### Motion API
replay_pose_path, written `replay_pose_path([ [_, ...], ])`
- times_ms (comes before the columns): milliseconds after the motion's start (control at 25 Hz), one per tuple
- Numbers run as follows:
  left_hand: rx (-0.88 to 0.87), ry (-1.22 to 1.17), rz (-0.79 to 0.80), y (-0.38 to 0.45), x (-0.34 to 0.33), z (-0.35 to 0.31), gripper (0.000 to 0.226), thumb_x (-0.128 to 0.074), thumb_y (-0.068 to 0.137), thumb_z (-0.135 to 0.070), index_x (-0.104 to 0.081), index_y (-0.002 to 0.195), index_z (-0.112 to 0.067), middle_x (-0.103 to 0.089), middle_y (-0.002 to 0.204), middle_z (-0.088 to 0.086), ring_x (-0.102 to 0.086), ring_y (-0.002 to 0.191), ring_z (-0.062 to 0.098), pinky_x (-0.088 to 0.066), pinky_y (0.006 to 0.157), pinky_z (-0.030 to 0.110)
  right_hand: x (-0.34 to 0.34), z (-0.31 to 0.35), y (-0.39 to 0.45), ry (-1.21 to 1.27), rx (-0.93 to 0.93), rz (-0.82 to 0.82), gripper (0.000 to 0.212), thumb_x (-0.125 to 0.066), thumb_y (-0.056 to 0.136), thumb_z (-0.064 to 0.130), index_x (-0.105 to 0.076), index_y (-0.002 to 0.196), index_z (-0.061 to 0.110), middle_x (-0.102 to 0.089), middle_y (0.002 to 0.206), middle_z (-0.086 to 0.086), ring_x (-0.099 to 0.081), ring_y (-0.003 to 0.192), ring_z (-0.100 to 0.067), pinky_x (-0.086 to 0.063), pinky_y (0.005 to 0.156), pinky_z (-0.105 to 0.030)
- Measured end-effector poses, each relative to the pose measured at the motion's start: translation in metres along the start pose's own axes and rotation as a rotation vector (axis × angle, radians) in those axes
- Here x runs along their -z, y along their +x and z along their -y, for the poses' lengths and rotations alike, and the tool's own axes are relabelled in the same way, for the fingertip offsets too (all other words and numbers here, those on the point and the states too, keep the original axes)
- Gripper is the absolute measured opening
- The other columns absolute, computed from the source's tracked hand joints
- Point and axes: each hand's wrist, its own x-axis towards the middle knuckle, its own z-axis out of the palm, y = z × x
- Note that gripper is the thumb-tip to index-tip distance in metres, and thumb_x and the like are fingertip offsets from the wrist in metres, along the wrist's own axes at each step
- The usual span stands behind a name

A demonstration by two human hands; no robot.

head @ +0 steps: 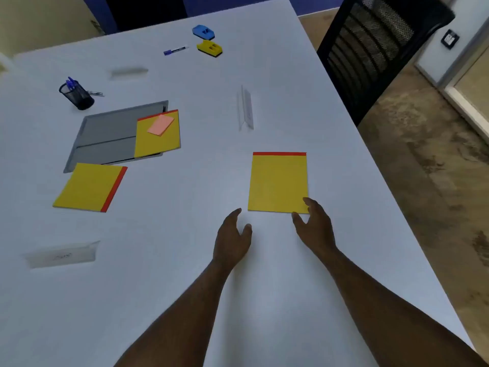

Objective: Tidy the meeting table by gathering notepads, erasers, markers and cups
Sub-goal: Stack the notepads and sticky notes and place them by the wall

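Note:
A yellow notepad with a red top strip point(277, 181) lies flat on the white table point(185, 260) in front of me. My right hand point(315, 226) is open, fingertips touching its near right corner. My left hand point(231, 239) hovers open just left of its near edge, holding nothing. A second yellow notepad point(90, 188) lies at the left. A third point(156, 140), with a pink sticky pad point(161, 125) on it, rests partly on a grey tray point(105, 133). A blue eraser point(203, 32), a yellow eraser point(209, 48) and a blue marker point(175, 50) lie at the far end.
A black mesh pen cup point(76, 96) with blue pens stands at the far left. Clear name-card stands sit at the near left point(62, 256), centre point(245, 108) and far side point(129, 72). A black chair point(370, 49) stands beyond the table's right edge.

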Motion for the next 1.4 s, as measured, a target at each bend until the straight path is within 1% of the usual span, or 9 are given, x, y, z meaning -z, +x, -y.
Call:
replay_pose_path([
  [400, 0.264, -0.093, 0.058, 0.086, -0.033, -0.016, 0.055, -0.054, 0.094, -0.032, -0.040, 0.145, -0.020, -0.050, 0.143, 0.005, -0.047, 0.129, 0.024, -0.037, 0.106, 0.035, -0.010, -0.021, 0.055, 0.084, -0.211, -0.071, 0.054, -0.064, 0.089, 0.023, -0.044, 0.137, 0.008, -0.056, 0.135, -0.012, -0.054, 0.121, -0.029, -0.044, 0.101, -0.041],
  [520, 0.318, -0.139, 0.018, 0.099, -0.039, -0.019, 0.053, -0.054, 0.092, -0.035, -0.045, 0.142, -0.019, -0.055, 0.135, 0.000, -0.050, 0.124, 0.021, -0.039, 0.102, 0.033, -0.014, -0.017, 0.067, 0.161, -0.312, -0.113, 0.052, -0.066, 0.086, 0.021, -0.048, 0.133, 0.010, -0.061, 0.129, -0.008, -0.059, 0.115, -0.025, -0.045, 0.098, -0.034],
  [640, 0.393, -0.266, 0.009, 0.106, -0.040, -0.013, 0.025, -0.058, 0.090, -0.031, -0.063, 0.112, -0.020, -0.053, 0.097, -0.009, -0.049, 0.098, 0.018, -0.039, 0.083, 0.029, -0.012, -0.016, 0.074, 0.215, -0.469, -0.129, 0.046, -0.066, 0.082, 0.021, -0.055, 0.126, 0.012, -0.065, 0.120, -0.005, -0.061, 0.104, -0.022, -0.044, 0.082, -0.026],
  [720, 0.405, -0.306, 0.014, 0.103, -0.038, -0.008, 0.007, -0.059, 0.089, -0.024, -0.064, 0.092, -0.020, -0.050, 0.089, -0.010, -0.051, 0.093, 0.022, -0.044, 0.076, 0.030, -0.009, -0.018, 0.075, 0.203, -0.504, -0.084, 0.032, -0.066, 0.081, 0.020, -0.064, 0.112, 0.011, -0.068, 0.106, -0.005, -0.061, 0.090, -0.021, -0.042, 0.073, -0.026],
  [800, 0.423, -0.327, 0.021, 0.094, -0.034, -0.006, 0.024, -0.057, 0.089, -0.017, -0.067, 0.111, -0.013, -0.059, 0.099, -0.012, -0.060, 0.096, 0.020, -0.051, 0.081, 0.032, -0.006, -0.019, 0.072, 0.233, -0.512, -0.011, 0.020, -0.062, 0.083, 0.019, -0.067, 0.100, 0.009, -0.069, 0.093, -0.006, -0.061, 0.082, -0.023, -0.048, 0.070, -0.031],
  [920, 0.490, -0.458, 0.068, 0.073, -0.024, 0.006, 0.020, -0.054, 0.086, -0.009, -0.071, 0.094, -0.016, -0.070, 0.091, -0.001, -0.063, 0.079, 0.016, -0.051, 0.069, 0.028, -0.004, -0.022, 0.058, 0.297, -0.454, 0.080, 0.017, -0.057, 0.087, 0.014, -0.066, 0.100, 0.009, -0.066, 0.089, -0.006, -0.059, 0.077, -0.021, -0.048, 0.070, -0.033],
  [1040, 0.602, -0.586, 0.098, 0.045, -0.006, 0.025, 0.012, -0.055, 0.083, -0.016, -0.062, 0.090, -0.009, -0.063, 0.093, 0.011, -0.057, 0.081, 0.024, -0.045, 0.074, 0.036, -0.008, -0.019, 0.030, 0.342, -0.385, 0.178, 0.013, -0.060, 0.089, 0.015, -0.065, 0.101, 0.014, -0.065, 0.090, -0.007, -0.059, 0.080, -0.023, -0.050, 0.075, -0.038],
  [1160, 0.672, -0.716, 0.046, 0.014, 0.020, 0.047, 0.028, -0.057, 0.090, -0.032, -0.064, 0.103, -0.008, -0.069, 0.106, 0.009, -0.066, 0.097, 0.031, -0.053, 0.091, 0.044, -0.025, -0.007, -0.006, 0.360, -0.345, 0.297, 0.010, -0.063, 0.090, 0.016, -0.064, 0.098, 0.021, -0.068, 0.096, -0.011, -0.064, 0.090, -0.031, -0.052, 0.083, -0.044],
  [1400, 0.533, -0.820, 0.088, -0.044, 0.091, 0.099, 0.039, -0.066, 0.090, -0.034, -0.058, 0.127, -0.024, -0.070, 0.119, 0.004, -0.068, 0.106, 0.029, -0.053, 0.092, 0.055, -0.077, 0.032, -0.068, 0.323, -0.239, 0.489, 0.015, -0.062, 0.092, 0.015, -0.062, 0.104, 0.024, -0.070, 0.103, -0.005, -0.066, 0.097, -0.024, -0.053, 0.088, -0.045],
])
